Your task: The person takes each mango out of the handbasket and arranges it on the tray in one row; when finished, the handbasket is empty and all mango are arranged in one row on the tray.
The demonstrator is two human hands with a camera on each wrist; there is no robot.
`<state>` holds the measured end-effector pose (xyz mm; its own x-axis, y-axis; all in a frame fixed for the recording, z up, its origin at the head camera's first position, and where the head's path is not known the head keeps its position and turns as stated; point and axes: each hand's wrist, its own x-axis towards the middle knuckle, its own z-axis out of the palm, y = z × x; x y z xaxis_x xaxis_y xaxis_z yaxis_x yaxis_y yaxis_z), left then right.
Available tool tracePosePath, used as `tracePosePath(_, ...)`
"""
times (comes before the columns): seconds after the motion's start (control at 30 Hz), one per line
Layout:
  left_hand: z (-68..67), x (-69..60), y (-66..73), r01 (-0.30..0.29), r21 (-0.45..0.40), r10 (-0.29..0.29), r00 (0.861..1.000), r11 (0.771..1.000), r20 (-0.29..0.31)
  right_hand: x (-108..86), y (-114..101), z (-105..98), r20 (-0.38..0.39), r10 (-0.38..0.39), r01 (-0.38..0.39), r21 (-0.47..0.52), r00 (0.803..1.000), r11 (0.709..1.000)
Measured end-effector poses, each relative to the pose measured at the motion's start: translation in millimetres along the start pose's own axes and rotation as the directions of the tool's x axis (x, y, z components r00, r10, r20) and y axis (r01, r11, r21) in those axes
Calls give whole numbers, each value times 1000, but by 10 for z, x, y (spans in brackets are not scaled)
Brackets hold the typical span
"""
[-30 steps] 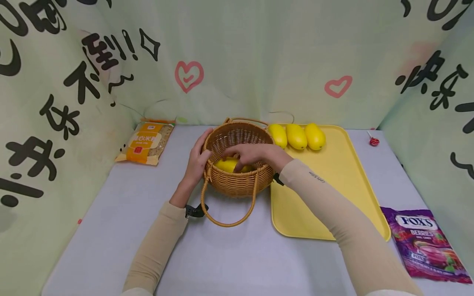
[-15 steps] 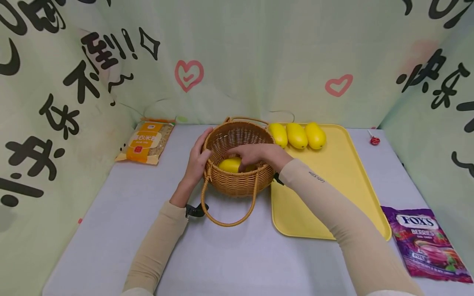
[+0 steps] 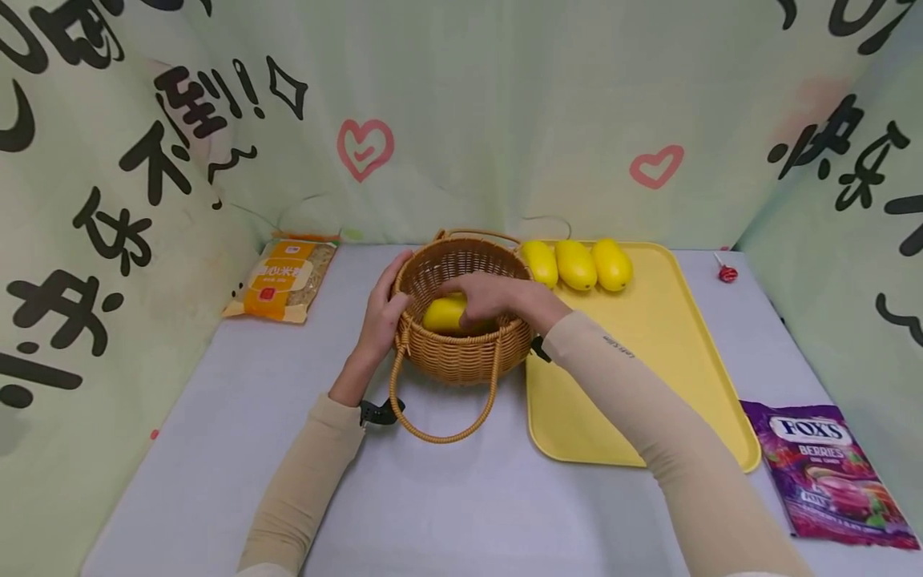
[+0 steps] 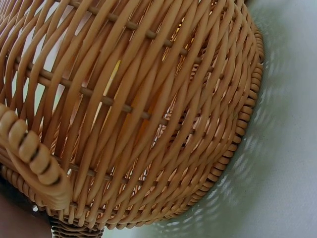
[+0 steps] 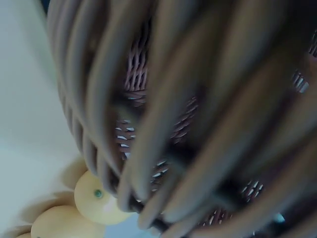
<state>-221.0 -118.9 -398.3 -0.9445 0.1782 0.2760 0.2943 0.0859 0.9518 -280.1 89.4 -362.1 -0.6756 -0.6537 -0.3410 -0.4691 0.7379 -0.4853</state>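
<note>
A brown wicker basket [image 3: 461, 361] stands mid-table, its front handle hanging down towards me. My left hand [image 3: 382, 312] holds the basket's left rim, with the thumb near the edge. Inside the basket, my right hand [image 3: 486, 296] grips a smooth yellow mango [image 3: 441, 316]; its fingertips are partly hidden behind the fruit. Through the weave in the left wrist view, a strip of yellow [image 4: 113, 79] shows. The right wrist view is filled mostly by the blurred basket wall [image 5: 198, 124].
Three more mangoes [image 3: 576, 266] lie at the back of a yellow tray [image 3: 634, 417], right of the basket. An orange food packet [image 3: 284, 279] is at back left. A lollipop [image 3: 727, 273] and a purple candy bag [image 3: 829, 477] lie on the right.
The mango inside the basket has risen slightly, and more of it shows now. My right hand has shifted up a little with it. My left hand and the basket stay put.
</note>
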Motion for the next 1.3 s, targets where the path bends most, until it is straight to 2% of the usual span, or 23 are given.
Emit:
tracePosePath(0.33,0,1,0,-20,-2,20,1000,1000,4,-53,-7,-42,-122,-101,97,-41,987,994)
tracePosePath(0.73,9,0,3,-14,2,14,1000,1000,-9,-281,-21,-188,-233,-75,69,-31,970,997)
tracePosePath(1.1,10,-15,1,-2,0,2,1000,1000,-11,-460,-6,-279,-303,-97,100,-4,948,995)
tracePosePath(1.3,20,-3,12,5,7,-4,1000,1000,-15,-616,-15,-394,-340,-62,70,12,938,997)
